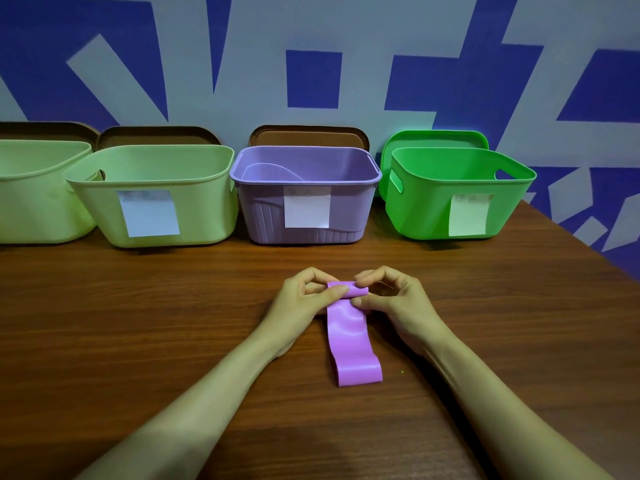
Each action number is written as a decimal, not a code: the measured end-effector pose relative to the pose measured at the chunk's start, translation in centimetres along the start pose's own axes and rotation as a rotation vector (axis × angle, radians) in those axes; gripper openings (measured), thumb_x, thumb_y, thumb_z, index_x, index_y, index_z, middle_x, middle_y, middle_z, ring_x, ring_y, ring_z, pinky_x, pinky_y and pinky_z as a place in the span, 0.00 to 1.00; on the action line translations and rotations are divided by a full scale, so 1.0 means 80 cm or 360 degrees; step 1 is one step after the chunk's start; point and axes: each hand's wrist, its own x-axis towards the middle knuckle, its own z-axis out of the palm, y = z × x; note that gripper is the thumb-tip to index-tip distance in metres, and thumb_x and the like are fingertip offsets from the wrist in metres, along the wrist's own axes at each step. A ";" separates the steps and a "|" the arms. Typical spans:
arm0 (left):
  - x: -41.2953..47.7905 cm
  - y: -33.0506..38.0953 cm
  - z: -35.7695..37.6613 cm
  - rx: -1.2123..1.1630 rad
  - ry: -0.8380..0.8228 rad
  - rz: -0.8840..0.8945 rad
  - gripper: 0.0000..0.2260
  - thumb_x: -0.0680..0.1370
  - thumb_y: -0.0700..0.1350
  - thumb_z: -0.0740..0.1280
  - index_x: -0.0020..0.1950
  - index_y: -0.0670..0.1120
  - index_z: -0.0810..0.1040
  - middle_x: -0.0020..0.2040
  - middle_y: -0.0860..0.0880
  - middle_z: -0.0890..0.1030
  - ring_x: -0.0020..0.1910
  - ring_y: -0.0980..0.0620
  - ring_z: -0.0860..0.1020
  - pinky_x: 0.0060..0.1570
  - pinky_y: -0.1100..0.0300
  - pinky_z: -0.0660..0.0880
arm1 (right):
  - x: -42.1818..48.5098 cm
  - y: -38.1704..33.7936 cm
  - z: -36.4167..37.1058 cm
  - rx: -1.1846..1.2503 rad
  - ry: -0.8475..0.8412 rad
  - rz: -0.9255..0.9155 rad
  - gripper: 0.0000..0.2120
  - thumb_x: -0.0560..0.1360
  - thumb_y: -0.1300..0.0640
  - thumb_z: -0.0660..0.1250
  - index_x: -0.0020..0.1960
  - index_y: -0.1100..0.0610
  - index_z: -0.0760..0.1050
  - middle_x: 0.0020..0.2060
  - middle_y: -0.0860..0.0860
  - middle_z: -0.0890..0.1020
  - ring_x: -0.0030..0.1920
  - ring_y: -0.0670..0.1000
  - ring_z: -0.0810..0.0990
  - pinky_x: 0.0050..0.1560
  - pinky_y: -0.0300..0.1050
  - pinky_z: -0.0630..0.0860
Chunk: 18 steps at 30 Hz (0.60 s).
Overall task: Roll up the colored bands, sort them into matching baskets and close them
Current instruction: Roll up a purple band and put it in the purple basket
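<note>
A purple band (350, 344) lies flat on the wooden table (138, 323), running from near me toward the baskets. Its far end is curled into a small roll. My left hand (304, 303) pinches the roll's left side, thumb on top. My right hand (394, 299) pinches its right side with thumb and fingertips. Straight behind stands the open purple basket (304, 216), with a brown lid (308, 136) leaning upright behind it. The bright green basket (457, 202) stands open at the right, its green lid (436, 140) propped behind.
Two pale yellow-green baskets (156, 202) (34, 195) stand open at the left, brown lids (156, 135) leaning against the wall behind them. White paper labels are stuck on the three nearer baskets' fronts. The table's right edge (588, 247) runs diagonally beside the green basket.
</note>
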 end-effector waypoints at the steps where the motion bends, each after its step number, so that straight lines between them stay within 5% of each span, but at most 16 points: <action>1: 0.001 -0.001 0.000 0.0003 0.0003 -0.0003 0.08 0.73 0.41 0.72 0.50 0.41 0.78 0.45 0.42 0.84 0.45 0.49 0.83 0.48 0.56 0.79 | 0.000 0.000 0.000 -0.0008 -0.0015 0.0013 0.14 0.65 0.76 0.71 0.40 0.59 0.78 0.43 0.50 0.83 0.47 0.48 0.82 0.45 0.40 0.78; 6: 0.003 -0.002 -0.001 -0.0059 0.0047 0.0011 0.07 0.71 0.39 0.73 0.48 0.43 0.79 0.45 0.43 0.85 0.46 0.46 0.83 0.52 0.52 0.78 | 0.001 0.000 0.000 0.0042 -0.0116 0.0074 0.18 0.68 0.68 0.73 0.55 0.56 0.76 0.50 0.54 0.82 0.49 0.49 0.81 0.48 0.41 0.79; 9: 0.002 0.000 -0.001 -0.0039 0.0059 0.0034 0.09 0.71 0.39 0.74 0.49 0.44 0.80 0.46 0.44 0.84 0.48 0.47 0.83 0.50 0.55 0.79 | 0.001 -0.001 -0.001 -0.0012 -0.0147 0.0113 0.16 0.67 0.57 0.73 0.54 0.56 0.78 0.50 0.55 0.83 0.50 0.50 0.82 0.52 0.44 0.78; 15: 0.000 0.002 -0.003 -0.0074 0.0013 0.0093 0.11 0.68 0.33 0.74 0.46 0.46 0.81 0.49 0.50 0.84 0.52 0.51 0.82 0.48 0.61 0.78 | 0.000 -0.002 -0.003 0.0017 -0.0219 0.0062 0.11 0.69 0.66 0.72 0.51 0.59 0.77 0.47 0.52 0.83 0.48 0.49 0.81 0.49 0.41 0.78; 18: 0.001 0.000 -0.005 -0.0051 -0.0002 0.0087 0.11 0.68 0.33 0.74 0.47 0.46 0.82 0.50 0.50 0.84 0.53 0.50 0.81 0.51 0.58 0.79 | -0.001 -0.003 -0.003 0.0003 -0.0205 0.0112 0.13 0.68 0.59 0.72 0.53 0.58 0.79 0.49 0.55 0.84 0.51 0.50 0.81 0.55 0.46 0.77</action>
